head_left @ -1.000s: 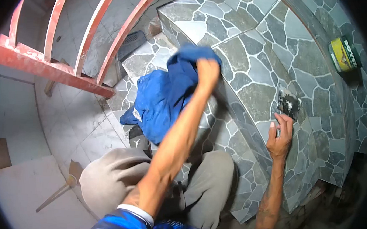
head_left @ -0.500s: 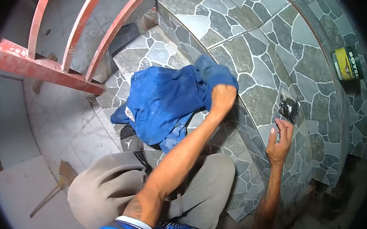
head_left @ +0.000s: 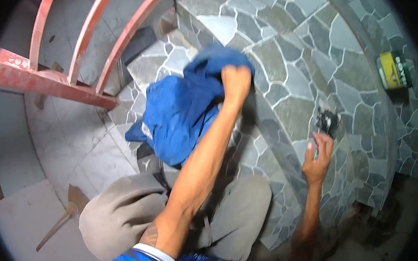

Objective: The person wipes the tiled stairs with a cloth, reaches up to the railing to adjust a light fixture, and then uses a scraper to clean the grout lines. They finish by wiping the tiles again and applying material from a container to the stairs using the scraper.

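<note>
A crumpled blue garment [head_left: 173, 120] lies over the stone-patterned tile step, a pale tag at its lower left edge. My left hand [head_left: 236, 84] is closed in a fist on its upper right part, bunching the cloth against the edge of the step above. My right hand [head_left: 317, 160] rests over the higher step, thumb apart from the loosely curved fingers, nothing held between them. Just beyond those fingertips sits a small black object smeared with white [head_left: 328, 121].
A black container with a yellow label [head_left: 391, 70] stands at the right. Red metal railings [head_left: 52, 83] cross the upper left. A brush with a pale handle [head_left: 59, 224] lies on the lower left floor. My bent knees [head_left: 242, 205] are close below the garment.
My left hand has moved left and up, carrying the bunched end of the blue garment back along the step's edge. The right hand has stayed nearly in place.
</note>
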The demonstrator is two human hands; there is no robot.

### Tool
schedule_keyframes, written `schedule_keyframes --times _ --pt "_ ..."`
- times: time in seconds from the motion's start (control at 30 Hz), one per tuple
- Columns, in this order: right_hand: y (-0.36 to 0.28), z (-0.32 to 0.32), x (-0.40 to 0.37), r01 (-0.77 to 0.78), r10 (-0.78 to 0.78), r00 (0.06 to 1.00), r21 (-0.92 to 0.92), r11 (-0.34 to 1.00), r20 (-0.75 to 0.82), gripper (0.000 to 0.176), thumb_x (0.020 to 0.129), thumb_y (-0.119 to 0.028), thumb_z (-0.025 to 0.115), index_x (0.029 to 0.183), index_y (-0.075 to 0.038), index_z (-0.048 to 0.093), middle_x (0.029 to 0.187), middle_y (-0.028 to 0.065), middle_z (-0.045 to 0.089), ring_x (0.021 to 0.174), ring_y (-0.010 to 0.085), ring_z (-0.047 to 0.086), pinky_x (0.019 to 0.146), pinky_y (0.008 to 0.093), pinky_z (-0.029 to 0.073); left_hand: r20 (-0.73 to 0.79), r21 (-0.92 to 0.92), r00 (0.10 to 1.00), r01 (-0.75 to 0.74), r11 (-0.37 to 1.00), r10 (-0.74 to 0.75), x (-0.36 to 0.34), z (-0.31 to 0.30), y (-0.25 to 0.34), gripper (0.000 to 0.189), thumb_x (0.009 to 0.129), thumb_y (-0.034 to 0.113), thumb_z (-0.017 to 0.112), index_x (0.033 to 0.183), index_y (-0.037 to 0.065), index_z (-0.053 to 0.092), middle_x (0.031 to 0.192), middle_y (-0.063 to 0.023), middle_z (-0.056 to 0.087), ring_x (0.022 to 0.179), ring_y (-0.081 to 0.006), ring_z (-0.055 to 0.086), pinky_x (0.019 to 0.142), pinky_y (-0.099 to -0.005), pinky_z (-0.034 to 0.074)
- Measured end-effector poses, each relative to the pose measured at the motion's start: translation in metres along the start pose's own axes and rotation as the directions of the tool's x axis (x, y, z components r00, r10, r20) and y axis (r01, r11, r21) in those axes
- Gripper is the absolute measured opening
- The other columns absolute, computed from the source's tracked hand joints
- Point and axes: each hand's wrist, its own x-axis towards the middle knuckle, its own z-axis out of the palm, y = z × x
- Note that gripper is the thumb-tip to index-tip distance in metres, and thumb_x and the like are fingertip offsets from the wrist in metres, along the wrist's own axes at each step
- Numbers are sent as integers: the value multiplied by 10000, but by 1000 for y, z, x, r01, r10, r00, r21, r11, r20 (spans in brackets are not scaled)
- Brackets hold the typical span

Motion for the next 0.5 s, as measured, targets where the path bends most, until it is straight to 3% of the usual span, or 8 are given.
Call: schedule_keyframes --times 0.03,0.07,0.13,0.17,0.27,0.33,0.43,0.5 --pt "2 -1 3 -3 3 1000 -4 1000 -8 317 876 -87 601 1164 43 615 1117 193 543 1028 332 558 827 381 477 -87 -48 977 -200 979 195 -13 1 -3 170 862 68 512 938 -58 596 896 -126 627 811 -225 569 706 -395 471" --pt "1 2 1 -27 27 1000 -1 1000 1 317 874 -87 601 1162 44 615 1116 194 543 1029 333 558 827 381 477 46 -228 994 -87 970 100 -26 -5 8 232 881 81 496 1046 -59 579 1019 -144 621 949 -196 564 789 -358 474" --pt "-3 0 -2 -22 21 1000 11 1000 14 315 872 -87 601 1159 41 618 1114 194 544 1029 332 559 821 376 476 80 -141 994 -62 988 73 -5 -13 -1 173 849 63 511 940 -43 613 885 -92 621 819 -153 574 670 -316 468" --pt "-2 0 0 -11 10 1000 15 1000 14 314 871 -87 602 1158 40 619 1113 194 545 1030 331 559 818 374 476 272 -47 916 318 947 -294 13 -19 -1 140 820 49 505 803 -29 620 734 -28 579 660 -132 545 551 -308 431" --pt "9 3 -1 11 -11 1000 -13 1000 -8 320 869 -95 607 1163 32 620 1118 186 546 1029 321 562 801 370 475 75 -54 979 192 980 -188 48 -2 -5 151 800 26 480 694 -31 571 659 -30 543 586 -137 491 519 -320 401" --pt "6 0 -6 -38 38 999 20 999 6 322 871 -92 606 1168 31 617 1122 183 547 1028 320 564 795 370 476 40 -199 994 -87 976 97 16 -4 -4 157 789 -8 479 635 -8 510 679 -71 549 634 -132 500 547 -310 384" --pt "0 3 0 -45 45 999 37 998 5 328 869 -91 610 1174 27 613 1125 177 549 1025 317 566 786 368 478 343 -146 935 -39 988 88 12 -17 -3 152 765 -5 482 658 -97 537 659 -115 575 678 -155 561 574 -366 439" --pt "3 -2 1 -37 36 999 27 999 15 331 865 -90 615 1176 23 612 1126 175 549 1022 315 567 781 365 480 148 183 961 205 962 -233 25 -1 18 249 745 77 543 598 -122 515 515 -78 457 570 -130 499 464 -395 387"
